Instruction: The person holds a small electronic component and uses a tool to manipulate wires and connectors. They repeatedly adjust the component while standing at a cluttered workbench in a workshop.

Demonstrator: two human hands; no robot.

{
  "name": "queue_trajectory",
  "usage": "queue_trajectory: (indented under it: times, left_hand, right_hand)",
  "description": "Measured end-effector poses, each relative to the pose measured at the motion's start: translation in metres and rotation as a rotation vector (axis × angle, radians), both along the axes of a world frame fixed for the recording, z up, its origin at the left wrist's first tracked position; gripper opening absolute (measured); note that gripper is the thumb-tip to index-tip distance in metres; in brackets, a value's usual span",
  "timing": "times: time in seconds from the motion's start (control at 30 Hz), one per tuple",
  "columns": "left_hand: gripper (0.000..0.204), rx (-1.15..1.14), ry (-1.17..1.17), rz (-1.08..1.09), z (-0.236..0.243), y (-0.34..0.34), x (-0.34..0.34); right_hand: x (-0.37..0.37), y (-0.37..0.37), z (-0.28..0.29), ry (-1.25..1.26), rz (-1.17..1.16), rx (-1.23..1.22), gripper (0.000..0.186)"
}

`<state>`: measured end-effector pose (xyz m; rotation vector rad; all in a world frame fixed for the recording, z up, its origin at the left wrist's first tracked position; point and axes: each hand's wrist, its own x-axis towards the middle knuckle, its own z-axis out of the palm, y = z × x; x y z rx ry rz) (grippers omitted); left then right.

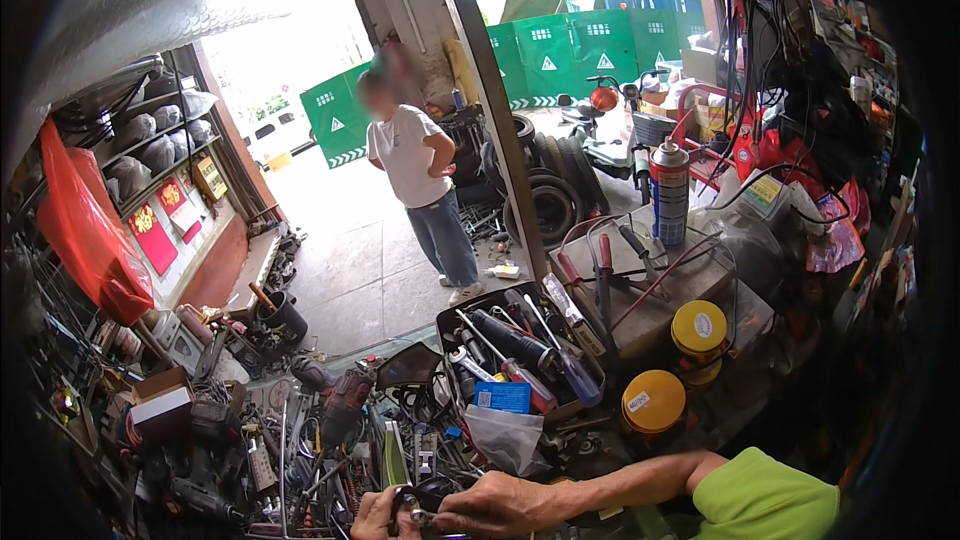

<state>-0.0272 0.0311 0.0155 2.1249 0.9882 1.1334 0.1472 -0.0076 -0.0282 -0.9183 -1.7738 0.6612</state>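
Observation:
At the bottom edge, over a bench heaped with metal tools, my left hand [376, 512] is closed on a small dark and silver metal part [412, 510], which I cannot make out further. My right hand [485, 500] is closed against the same part from the right, its fingertips on it and my forearm reaching in from the lower right. Behind my hands lie a green strip-shaped object [394, 455], a clear plastic bag [500, 437] and a bin of screwdrivers and tools [520, 350].
Yellow-lidded tubs [653, 400], a spray can [669, 195] and cables with clamps [606, 270] stand right. Power drills [200, 460] and a box [160, 400] crowd the left. A person [410, 160] stands beyond the bench, near tyres [550, 195].

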Motion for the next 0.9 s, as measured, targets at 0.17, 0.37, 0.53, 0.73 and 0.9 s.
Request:
queue_trajectory:
  times: [0.17,0.37,0.53,0.73,0.9]
  left_hand:
    - [0.024,0.082,0.031,-0.023,0.004,0.0,0.0]
    - [0.024,0.133,0.073,-0.042,0.008,-0.003,0.001]
    - [0.023,0.115,0.065,-0.045,0.008,-0.004,0.003]
    - [0.02,0.035,0.046,-0.029,0.011,-0.006,0.007]
    - [0.017,-0.022,0.001,0.039,0.009,-0.006,0.001]
  right_hand:
    - [0.004,0.001,-0.001,-0.084,-0.071,0.167,0.022]
    - [0.014,0.003,0.008,-0.269,-0.213,0.127,0.024]
    - [0.011,0.003,0.006,-0.21,-0.171,0.097,0.024]
    - [-0.013,0.005,-0.038,0.424,0.182,-0.505,0.035]
    - [-0.021,-0.001,-0.015,0.526,0.209,-0.54,0.032]
